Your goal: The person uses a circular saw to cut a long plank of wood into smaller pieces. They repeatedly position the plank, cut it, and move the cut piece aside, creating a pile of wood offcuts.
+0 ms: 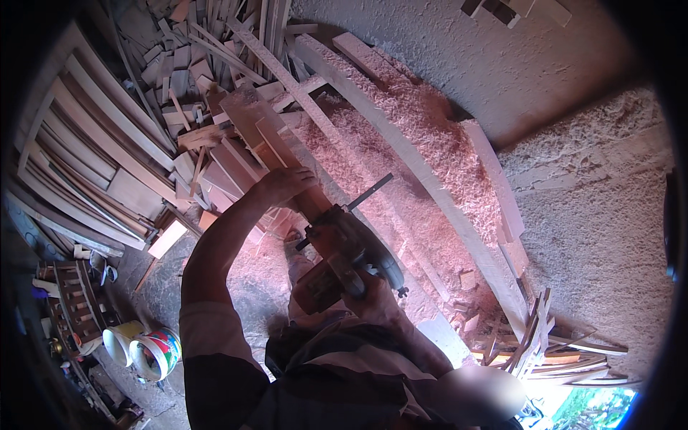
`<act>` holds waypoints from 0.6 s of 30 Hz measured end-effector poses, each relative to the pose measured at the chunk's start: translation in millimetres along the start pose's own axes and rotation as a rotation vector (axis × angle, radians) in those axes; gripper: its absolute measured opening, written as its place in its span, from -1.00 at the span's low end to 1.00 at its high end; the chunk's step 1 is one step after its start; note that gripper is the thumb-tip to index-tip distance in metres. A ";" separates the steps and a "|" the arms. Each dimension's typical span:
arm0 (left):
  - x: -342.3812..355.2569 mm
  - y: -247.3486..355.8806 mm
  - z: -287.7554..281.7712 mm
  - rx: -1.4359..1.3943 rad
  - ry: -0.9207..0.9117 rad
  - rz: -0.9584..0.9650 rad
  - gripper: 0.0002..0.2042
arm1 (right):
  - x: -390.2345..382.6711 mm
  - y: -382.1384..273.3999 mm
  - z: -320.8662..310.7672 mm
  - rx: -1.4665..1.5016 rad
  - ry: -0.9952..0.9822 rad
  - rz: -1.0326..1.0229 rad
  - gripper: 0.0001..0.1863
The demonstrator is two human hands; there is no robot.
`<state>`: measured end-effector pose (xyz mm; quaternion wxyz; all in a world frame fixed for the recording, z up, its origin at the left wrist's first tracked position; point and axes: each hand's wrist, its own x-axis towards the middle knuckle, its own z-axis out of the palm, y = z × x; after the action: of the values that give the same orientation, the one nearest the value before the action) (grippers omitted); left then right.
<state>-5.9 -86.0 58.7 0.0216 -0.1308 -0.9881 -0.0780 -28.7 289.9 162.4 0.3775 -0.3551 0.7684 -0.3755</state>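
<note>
My right hand (374,295) grips the rear handle of a dark circular saw (337,254), close to my body. A thin metal guide bar (371,191) sticks out from the saw to the right. The saw's front end meets a narrow wooden board (309,202), which runs away toward the upper left. My left hand (288,185) is closed over this board just ahead of the saw, its fingers bent across the wood. Under and beyond lies a wider wooden plank (242,115). The saw's blade is hidden from view.
Long beams (416,161) cross a heap of wood shavings (437,136) on the right, beside a rough wall (588,172). Offcuts (172,68) pile up at the back left, near leaning boards (100,136). Buckets (155,356) stand lower left; scrap strips (573,362) lie lower right.
</note>
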 end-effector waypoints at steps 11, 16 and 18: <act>-6.4 -50.9 15.9 0.102 -0.062 -0.044 -0.48 | 36.7 -14.1 7.1 0.005 -0.013 0.002 -0.47; -8.1 -62.0 7.5 0.020 -0.145 -0.053 -0.16 | 47.9 -20.7 9.7 0.044 -0.004 -0.032 -0.45; -8.6 -66.7 4.7 0.025 -0.138 -0.067 -0.14 | 53.1 -22.0 10.3 0.030 -0.017 -0.015 -0.45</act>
<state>-15.1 -151.1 43.6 -0.0475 -0.1023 -0.9920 -0.0571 -38.7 232.4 159.8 0.3866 -0.3585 0.7566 -0.3866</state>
